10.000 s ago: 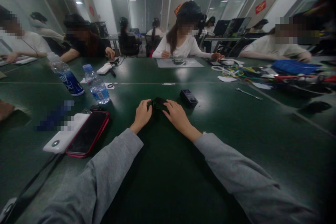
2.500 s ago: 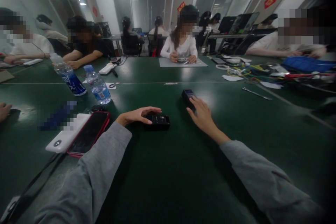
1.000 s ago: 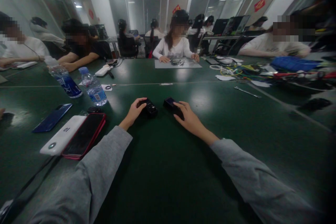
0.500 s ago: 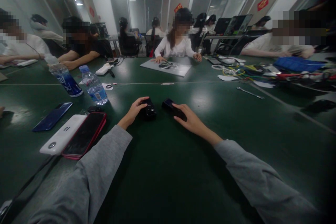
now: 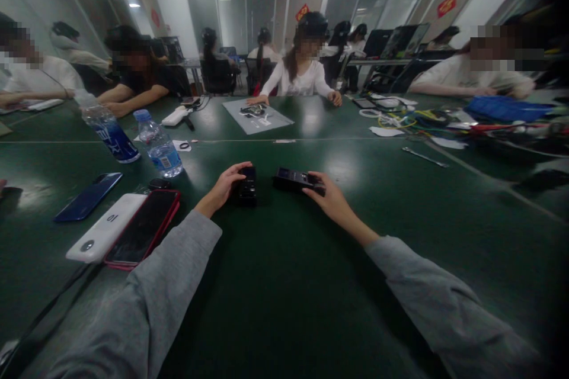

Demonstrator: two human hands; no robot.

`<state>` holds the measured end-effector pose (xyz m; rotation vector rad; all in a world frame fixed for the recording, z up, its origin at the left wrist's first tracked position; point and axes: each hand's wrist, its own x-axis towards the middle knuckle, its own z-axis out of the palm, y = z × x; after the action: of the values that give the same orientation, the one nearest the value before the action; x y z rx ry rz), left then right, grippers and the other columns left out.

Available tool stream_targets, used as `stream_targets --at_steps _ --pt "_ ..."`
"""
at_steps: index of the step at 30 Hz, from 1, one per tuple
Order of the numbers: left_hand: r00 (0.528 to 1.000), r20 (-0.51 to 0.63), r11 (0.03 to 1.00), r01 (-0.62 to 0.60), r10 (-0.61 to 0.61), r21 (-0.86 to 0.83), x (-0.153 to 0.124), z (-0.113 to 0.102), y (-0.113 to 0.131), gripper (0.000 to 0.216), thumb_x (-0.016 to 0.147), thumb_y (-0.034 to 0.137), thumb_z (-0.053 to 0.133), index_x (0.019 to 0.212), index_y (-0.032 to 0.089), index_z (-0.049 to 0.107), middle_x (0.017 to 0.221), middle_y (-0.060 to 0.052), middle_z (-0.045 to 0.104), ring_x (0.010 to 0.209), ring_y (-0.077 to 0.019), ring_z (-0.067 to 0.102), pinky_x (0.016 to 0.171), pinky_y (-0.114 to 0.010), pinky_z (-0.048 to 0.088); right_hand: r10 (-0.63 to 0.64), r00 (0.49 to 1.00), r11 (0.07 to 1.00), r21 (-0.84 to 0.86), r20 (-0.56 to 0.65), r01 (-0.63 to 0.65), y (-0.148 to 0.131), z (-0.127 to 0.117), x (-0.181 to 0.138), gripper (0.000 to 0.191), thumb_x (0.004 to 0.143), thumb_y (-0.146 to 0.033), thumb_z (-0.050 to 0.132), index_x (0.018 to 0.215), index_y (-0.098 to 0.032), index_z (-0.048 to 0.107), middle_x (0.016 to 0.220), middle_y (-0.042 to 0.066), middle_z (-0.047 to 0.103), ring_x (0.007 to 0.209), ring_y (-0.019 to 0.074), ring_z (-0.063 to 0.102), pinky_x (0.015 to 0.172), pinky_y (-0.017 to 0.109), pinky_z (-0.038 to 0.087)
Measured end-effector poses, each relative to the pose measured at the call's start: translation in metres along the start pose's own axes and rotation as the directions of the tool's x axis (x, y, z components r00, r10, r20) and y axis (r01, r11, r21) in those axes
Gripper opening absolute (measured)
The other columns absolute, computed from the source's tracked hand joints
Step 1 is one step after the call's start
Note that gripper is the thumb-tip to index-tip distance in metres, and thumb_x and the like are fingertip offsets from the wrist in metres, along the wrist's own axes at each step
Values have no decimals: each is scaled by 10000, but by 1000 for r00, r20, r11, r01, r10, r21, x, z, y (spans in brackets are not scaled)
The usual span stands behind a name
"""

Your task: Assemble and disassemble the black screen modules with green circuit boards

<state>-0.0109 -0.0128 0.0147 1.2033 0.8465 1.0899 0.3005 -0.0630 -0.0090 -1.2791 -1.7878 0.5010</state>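
Observation:
Two small black devices lie on the dark green table (image 5: 284, 308) in front of me. My left hand (image 5: 224, 186) curls around the left black device (image 5: 247, 185), which stands lengthwise away from me. My right hand (image 5: 326, 195) grips the right end of the other black device (image 5: 293, 179), which lies crosswise. The two devices are a short gap apart. Both of my arms wear grey sleeves.
To my left lie a red-cased phone (image 5: 144, 228), a white power bank (image 5: 104, 235) and a blue phone (image 5: 88, 195), with two water bottles (image 5: 157, 145) behind. Across the table a person in white handles a grey mat (image 5: 258, 115). Cables and tools (image 5: 418, 121) clutter the right.
My right hand has fetched the second device from farther out and turned it crosswise. My left hand has turned its device lengthwise. The person opposite slid the grey mat to the left.

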Motion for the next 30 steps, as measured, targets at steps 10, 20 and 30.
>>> stream_targets --at_steps 10,20,30 --pt "996 70 953 -75 57 295 -3 15 -10 390 856 397 554 1229 302 612 1285 -37 587 1127 -258 554 1007 -423 405 -84 976 996 27 201 81 -18 -2 -2 524 884 -373 592 1379 -313 430 1336 46 536 1234 234 513 1065 511 401" --pt "990 84 928 -136 114 348 -1 13 -13 373 880 409 508 1221 297 611 1278 -36 583 1122 -257 547 1002 -421 400 -106 973 994 10 204 106 -20 -2 -3 481 902 -388 562 1347 -273 420 1276 73 543 1203 236 522 1036 485 424" --pt "989 76 903 -147 127 403 -5 18 -7 371 903 374 475 1231 252 599 1264 -55 578 1062 -236 558 937 -386 438 -31 997 997 -66 65 35 -4 1 0 461 907 -401 521 1327 -254 399 1291 99 536 1176 272 540 1004 506 444"
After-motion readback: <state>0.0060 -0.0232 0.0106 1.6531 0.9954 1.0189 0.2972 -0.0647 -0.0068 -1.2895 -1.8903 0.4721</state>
